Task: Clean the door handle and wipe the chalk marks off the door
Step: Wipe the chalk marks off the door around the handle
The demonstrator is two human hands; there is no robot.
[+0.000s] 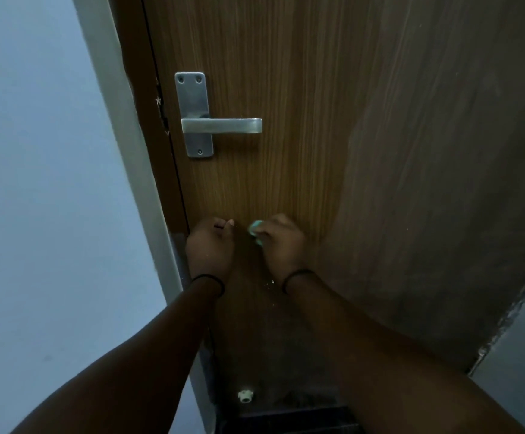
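Observation:
A brown wood-grain door (317,89) fills the view, with a silver lever handle (222,125) on a metal plate (193,114) near its left edge. Below the handle, my right hand (281,242) grips a small teal cloth (255,232) bunched in its fingers, close against the door. My left hand (210,247) is beside it, fingers curled with the fingertips pinched together, holding nothing I can see. Faint whitish smudges and a few white specks (269,285) show on the door between my wrists.
A grey door frame (136,170) and a pale blue wall (35,183) lie to the left. A small white stopper (245,396) sits at the door's foot. A grey wall edge (524,339) stands at the lower right.

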